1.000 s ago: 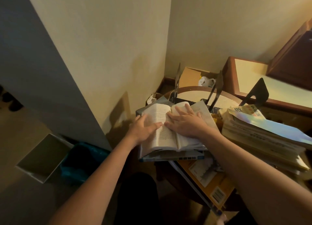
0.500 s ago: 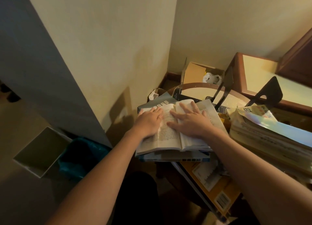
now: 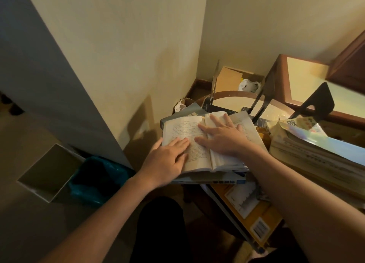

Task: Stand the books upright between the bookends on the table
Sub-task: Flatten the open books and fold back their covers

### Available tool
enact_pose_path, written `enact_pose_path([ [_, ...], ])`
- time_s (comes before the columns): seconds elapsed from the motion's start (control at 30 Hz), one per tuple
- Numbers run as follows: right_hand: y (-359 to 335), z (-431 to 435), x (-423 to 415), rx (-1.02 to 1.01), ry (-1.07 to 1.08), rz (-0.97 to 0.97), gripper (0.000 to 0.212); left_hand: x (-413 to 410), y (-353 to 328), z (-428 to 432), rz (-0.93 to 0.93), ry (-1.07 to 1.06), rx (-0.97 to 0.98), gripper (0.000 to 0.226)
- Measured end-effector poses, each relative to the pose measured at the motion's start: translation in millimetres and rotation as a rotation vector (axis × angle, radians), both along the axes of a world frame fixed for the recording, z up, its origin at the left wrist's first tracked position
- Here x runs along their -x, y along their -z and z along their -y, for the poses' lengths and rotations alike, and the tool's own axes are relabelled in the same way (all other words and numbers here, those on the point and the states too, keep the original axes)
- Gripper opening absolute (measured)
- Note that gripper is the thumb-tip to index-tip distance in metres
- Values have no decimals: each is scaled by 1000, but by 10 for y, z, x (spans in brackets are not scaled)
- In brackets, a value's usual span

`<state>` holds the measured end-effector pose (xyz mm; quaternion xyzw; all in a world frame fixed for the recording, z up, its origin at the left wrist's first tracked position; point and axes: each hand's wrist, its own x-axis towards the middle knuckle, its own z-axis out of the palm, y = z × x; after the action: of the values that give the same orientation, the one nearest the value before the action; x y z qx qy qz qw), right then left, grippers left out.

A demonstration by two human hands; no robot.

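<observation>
Cream wall (image 3: pixel 118 55) fills the corner. A wooden desk (image 3: pixel 284 81) sits far right. In front of me is the round table (image 3: pixel 233 93), brown rim, pale top. On my right a stack of books (image 3: pixel 312 154) lies flat on it, shiny cover on top. A teal bin (image 3: pixel 94 179) sits on the floor to my left, with a white box (image 3: pixel 47 170) beside it.

The open book (image 3: pixel 183 132) lies flat, face up, on top of other flat books (a blue-spined book (image 3: pixel 217 182) is right under it). It is on the near side of the table, in front of the bookends and not between them. A yellow book (image 3: pixel 262 221) lies lower, nearer me.

Three bookends stand upright behind the books. The black bookend (image 3: pixel 316 104) is behind the stack, and the dark bookend (image 3: pixel 266 91) tilts near the table's middle. The thin metal bookend (image 3: pixel 215 79) is on the left, seen edge-on.

My right hand (image 3: pixel 223 138) is spread flat across the gutter, fingers straight, pressing the pages down. My left hand (image 3: pixel 169 160) lies flat on the lower left page, fingers straight, nothing gripped. The hands are just beside each other; I cannot tell if they touch.
</observation>
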<state>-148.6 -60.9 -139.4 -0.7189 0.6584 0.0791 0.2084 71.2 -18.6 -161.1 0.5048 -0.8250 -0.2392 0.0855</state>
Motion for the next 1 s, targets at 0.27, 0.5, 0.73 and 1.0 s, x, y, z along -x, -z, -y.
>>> enact_pose_path([
  [0.27,4,-4,-27,0,7,-32,71,262,66,646,92,-142,-120,48],
  [0.5,20,22,-33,-7,9,-48,73,242,75,501,81,-137,-83,47],
  [0.73,43,14,-34,6,7,-51,73,106,-74,-113,112,-63,11,50],
  [1.0,52,17,-34,7,6,-59,75,199,-17,282,198,-71,-68,51],
])
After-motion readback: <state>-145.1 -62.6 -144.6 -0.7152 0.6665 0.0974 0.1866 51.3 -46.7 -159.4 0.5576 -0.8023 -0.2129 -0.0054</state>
